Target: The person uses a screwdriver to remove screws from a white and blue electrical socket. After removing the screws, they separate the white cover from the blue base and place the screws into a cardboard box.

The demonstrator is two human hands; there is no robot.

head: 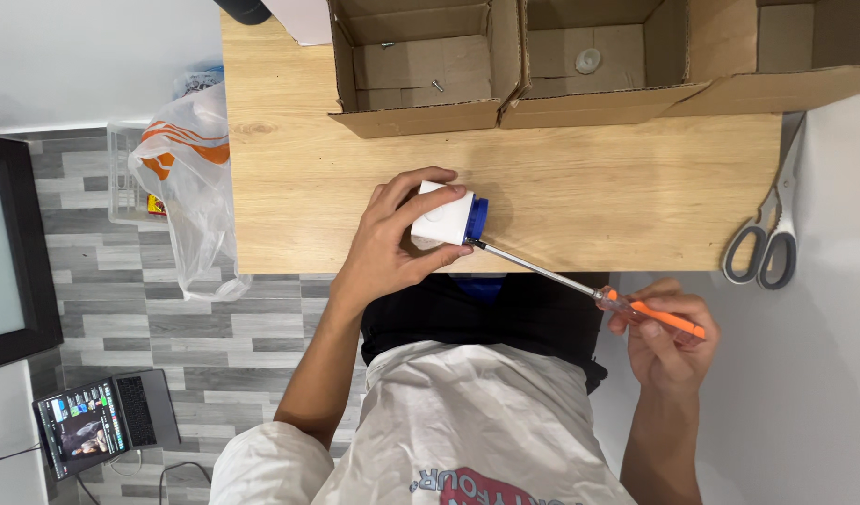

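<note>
Two hands at work, centre and lower right of the frame — items as follows.

1. Left hand: fingers curled around a small white housing with a blue end, held at the near edge of the wooden table, centre of the frame.
2. Right hand, lower right: closed on the orange handle of a screwdriver; its steel shaft runs up-left and the tip meets the housing at the blue end.
3. Handling, by judgement: the housing looks like light, rigid plastic, smooth and apt to twist under the driver — best gripped around its white body, clear of the blue end.
4. Cardboard boxes, top of frame: open, one with loose screws, the next with a pale round part.
5. Scissors, right edge, grey-handled, well apart from both hands.
6. Plastic bag, left, hanging beside the table; laptop on the floor, lower left.
</note>
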